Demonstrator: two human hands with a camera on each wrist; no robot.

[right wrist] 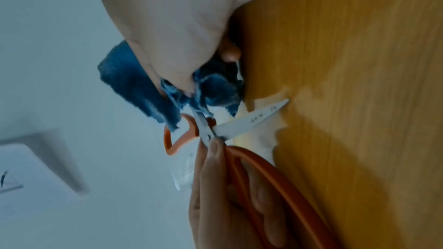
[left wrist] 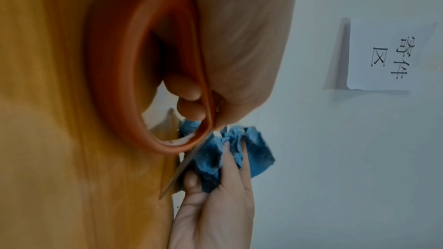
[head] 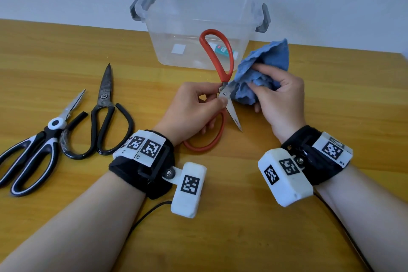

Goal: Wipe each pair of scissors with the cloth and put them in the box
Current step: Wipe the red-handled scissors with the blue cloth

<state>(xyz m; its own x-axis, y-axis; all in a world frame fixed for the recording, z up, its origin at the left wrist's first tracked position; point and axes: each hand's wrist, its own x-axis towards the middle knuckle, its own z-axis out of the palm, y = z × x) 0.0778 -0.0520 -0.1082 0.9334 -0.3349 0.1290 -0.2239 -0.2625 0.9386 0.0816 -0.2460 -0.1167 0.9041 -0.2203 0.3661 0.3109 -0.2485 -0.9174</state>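
My left hand [head: 194, 106] grips the red-handled scissors [head: 217, 55] near the pivot, fingers through the lower loop [left wrist: 115, 75]. The blades are spread: one blade [head: 235, 117] points down toward me, the other is buried in the blue cloth [head: 265, 66]. My right hand [head: 280, 95] holds the bunched cloth [right wrist: 134, 82] round that blade, just right of the pivot [right wrist: 210, 135]. The clear plastic box [head: 198, 26] with grey latches stands behind, open-topped. Two more pairs lie at the left: black iron scissors [head: 103, 115] and black-and-white kitchen scissors [head: 35, 154].
The wooden table [head: 242, 238] runs up to a pale wall. A small tube and a white label show through the box's front. A paper sign [left wrist: 388, 58] hangs on the wall. Cables trail from both wrist cameras over the near table.
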